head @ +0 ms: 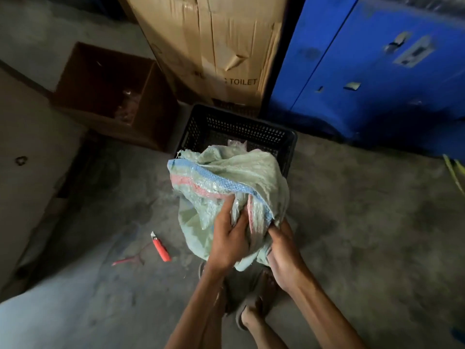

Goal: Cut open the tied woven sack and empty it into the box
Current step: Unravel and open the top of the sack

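Observation:
A pale green woven sack [226,180] with blue and red stripes hangs crumpled over the near rim of a black perforated plastic crate [241,127]. My left hand [227,235] grips the sack's bunched lower end from the left. My right hand [283,250] clutches the same end from the right and below. The sack's open mouth points into the crate, where a bit of clear wrapped material shows. A red utility knife [160,248] with its blade out lies on the floor to the left, next to a red cord [128,259].
An open brown cardboard box [110,96] stands at the back left. A tall cardboard carton [221,46] rises behind the crate. A blue metal cabinet [377,71] fills the right. My sandalled foot [249,313] is on the concrete floor below the sack.

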